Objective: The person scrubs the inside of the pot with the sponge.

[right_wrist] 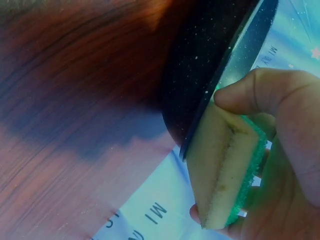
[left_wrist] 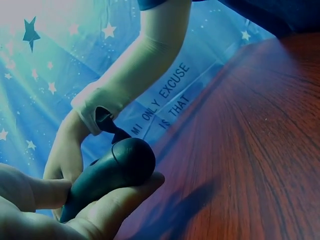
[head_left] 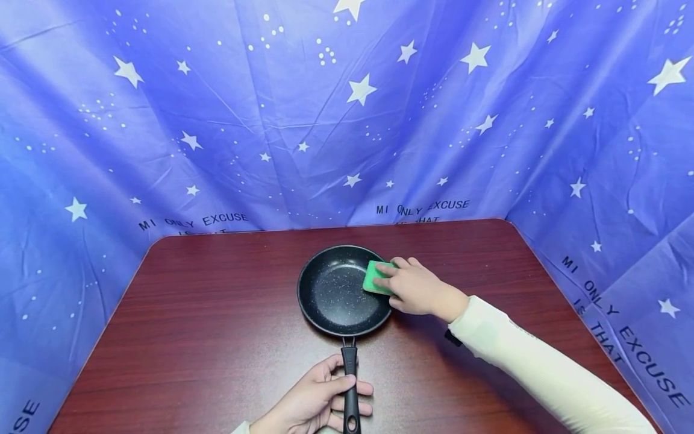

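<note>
A black speckled frying pan (head_left: 338, 295) is tilted over the table in the head view, its inside facing me. My left hand (head_left: 314, 392) holds the pan's black handle (head_left: 350, 386), thumb on top and fingers beneath; the left wrist view shows the handle's rounded end (left_wrist: 134, 161) over the fingers. With my right hand (head_left: 420, 289) I grip a sponge (head_left: 375, 277), green on one face and pale yellow on the other. In the right wrist view the sponge's yellow side (right_wrist: 217, 175) lies against the pan's rim, with the thumb near that rim.
A dark red wood-grain table (head_left: 217, 301) with rounded far corners lies under the pan. Blue curtains (head_left: 303, 120) with white stars and printed words hang behind it and along both sides. A black strap (head_left: 453, 338) hangs at the right cuff.
</note>
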Demonstrator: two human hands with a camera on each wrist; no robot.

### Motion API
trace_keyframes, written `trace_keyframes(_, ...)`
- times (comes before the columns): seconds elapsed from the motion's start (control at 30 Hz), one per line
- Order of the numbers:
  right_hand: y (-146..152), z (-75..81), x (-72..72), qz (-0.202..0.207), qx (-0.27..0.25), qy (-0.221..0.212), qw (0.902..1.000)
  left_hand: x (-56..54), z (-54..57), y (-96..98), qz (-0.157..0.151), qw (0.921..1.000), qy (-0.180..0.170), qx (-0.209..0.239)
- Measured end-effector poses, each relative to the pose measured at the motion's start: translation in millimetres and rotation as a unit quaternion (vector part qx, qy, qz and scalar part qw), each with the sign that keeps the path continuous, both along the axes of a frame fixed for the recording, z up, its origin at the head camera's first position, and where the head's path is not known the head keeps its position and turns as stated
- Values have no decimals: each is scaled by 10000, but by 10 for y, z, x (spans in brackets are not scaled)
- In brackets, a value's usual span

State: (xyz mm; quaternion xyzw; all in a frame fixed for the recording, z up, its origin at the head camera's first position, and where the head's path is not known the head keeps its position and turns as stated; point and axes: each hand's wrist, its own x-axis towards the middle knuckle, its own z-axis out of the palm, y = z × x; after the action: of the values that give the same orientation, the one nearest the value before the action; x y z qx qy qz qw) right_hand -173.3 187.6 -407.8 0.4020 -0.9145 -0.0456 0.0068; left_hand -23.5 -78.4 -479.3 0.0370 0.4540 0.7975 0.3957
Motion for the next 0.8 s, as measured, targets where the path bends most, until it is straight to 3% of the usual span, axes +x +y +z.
trace_keyframes(0.2,-4,7,9,15,100,18,9999,10,16,17,138,9999,-22,-68)
trace_keyframes(0.47,90,23,-9,209,-602,-347,9974,15,28,25,173,9998,-7,-93)
trace_keyframes(0.8,233,-202,47,250,-1071,8,9939,29,34,29,175,9998,35,-112)
